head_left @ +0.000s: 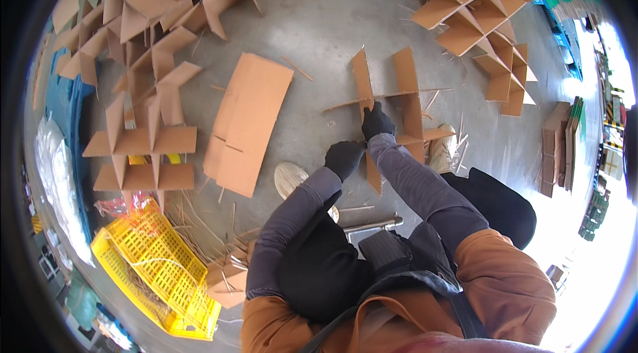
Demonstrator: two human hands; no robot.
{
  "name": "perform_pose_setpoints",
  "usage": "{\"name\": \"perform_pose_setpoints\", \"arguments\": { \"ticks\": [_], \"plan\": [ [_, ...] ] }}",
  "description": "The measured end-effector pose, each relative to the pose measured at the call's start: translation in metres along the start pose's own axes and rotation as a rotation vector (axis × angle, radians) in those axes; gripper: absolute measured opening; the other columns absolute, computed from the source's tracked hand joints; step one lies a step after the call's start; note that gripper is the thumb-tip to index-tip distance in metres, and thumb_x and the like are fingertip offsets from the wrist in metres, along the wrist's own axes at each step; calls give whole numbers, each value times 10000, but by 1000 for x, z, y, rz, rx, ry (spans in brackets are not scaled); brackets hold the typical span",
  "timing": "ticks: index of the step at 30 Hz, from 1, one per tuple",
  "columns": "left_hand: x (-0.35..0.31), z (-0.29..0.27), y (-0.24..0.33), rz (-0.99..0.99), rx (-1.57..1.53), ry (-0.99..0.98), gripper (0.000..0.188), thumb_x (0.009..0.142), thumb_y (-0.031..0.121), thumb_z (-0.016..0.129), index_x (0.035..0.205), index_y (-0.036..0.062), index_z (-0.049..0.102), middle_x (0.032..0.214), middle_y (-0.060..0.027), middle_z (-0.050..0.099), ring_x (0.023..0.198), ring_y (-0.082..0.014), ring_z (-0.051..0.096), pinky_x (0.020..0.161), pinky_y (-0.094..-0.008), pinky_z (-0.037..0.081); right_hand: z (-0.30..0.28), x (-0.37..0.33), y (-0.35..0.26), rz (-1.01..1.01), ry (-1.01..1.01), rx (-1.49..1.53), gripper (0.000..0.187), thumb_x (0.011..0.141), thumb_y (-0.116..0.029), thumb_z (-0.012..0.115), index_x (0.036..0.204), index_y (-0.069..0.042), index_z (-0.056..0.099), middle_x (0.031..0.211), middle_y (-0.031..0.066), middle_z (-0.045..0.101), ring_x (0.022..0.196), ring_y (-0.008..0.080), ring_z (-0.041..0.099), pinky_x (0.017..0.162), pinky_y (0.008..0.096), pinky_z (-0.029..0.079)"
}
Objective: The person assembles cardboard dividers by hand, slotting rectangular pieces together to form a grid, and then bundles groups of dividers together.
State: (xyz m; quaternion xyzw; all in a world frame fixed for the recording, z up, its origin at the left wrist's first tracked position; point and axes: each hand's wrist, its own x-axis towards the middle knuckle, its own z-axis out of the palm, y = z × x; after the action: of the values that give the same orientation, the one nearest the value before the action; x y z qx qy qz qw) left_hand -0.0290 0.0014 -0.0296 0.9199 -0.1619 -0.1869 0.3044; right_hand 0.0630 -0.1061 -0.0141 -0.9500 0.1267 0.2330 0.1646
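Observation:
Both of my hands wear black gloves and work at a cardboard divider on the floor in front of me. It is made of upright brown strips slotted across one another. With curled fingers, my right hand grips the left long strip near where a cross strip meets it. My left hand is closed at the left end of the nearer cross strip; its fingertips are partly hidden. To the left lies a flat stack of slotted cardboard sheets.
Assembled dividers pile up at the left, and more dividers stand at the far right. A yellow plastic crate leans at the lower left. Thin cardboard scraps litter the floor by my shoes. Bundled cardboard stands at right.

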Motion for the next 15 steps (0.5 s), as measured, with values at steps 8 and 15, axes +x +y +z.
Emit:
{"name": "perform_pose_setpoints", "arguments": {
  "ticks": [8,15],
  "plan": [
    [-86,-106,-66,-257,-748,1157,354,884,271,490,1003,-49,584,1022,-151,605,977,-235,567,838,-357,438,-133,-63,-45,-393,174,3,436,877,-371,476,1195,-74,449,709,207,627,663,395,612,608,513,459],
    [-113,-109,-144,-864,331,556,1140,531,652,717,1371,32,260,1399,-254,268,1292,-429,252,977,-582,272,-526,15,-162,-953,1145,-24,498,842,-427,545,1104,-4,558,760,217,597,731,383,602,664,443,485]
  ]
}}
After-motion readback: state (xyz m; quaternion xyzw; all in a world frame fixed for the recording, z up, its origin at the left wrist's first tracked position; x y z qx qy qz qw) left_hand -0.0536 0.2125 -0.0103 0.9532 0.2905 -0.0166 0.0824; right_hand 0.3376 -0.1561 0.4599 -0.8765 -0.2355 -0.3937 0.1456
